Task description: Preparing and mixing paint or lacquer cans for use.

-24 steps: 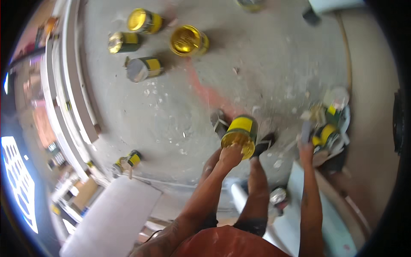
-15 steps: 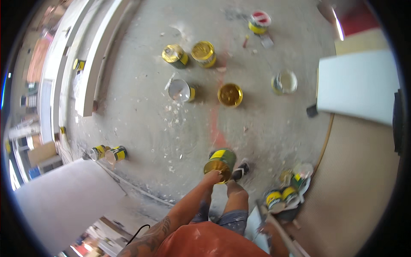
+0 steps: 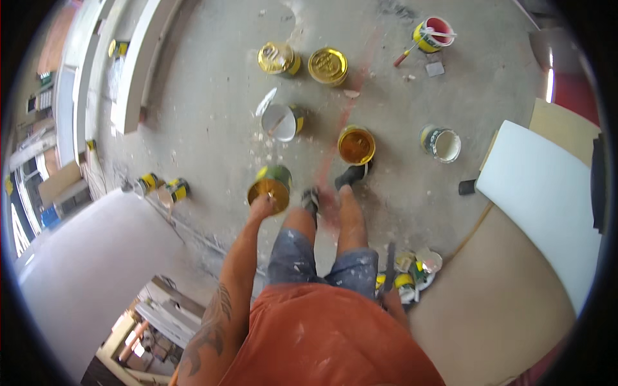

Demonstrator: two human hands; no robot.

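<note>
My left hand [image 3: 262,206] is closed at the top edge of a green and yellow paint can [image 3: 279,174], tilted with its gold-brown end toward me. The can hangs left of my legs. At my right side, my right hand [image 3: 391,300] is partly hidden by the shirt; its fingers wrap a dark, narrow, flat tool [image 3: 391,260] whose kind I cannot make out. By my right foot stands an open gold-lined can [image 3: 356,145]. Ahead on the left is a can with a grey-white inside [image 3: 282,122] and a stick in it.
Two gold-topped cans [image 3: 328,66] stand farther off. A can with red inside [image 3: 434,33] has a brush across it, near a red-handled tool [image 3: 402,59]. A white-filled can [image 3: 441,143] is at right. Used cans [image 3: 405,280] lie beside a brown board [image 3: 496,276]. White beams [image 3: 138,77] run along the left.
I have stepped forward, and both feet now show near the open gold can. The held can has moved left with my left hand. The dark tool in my right hand now shows more clearly.
</note>
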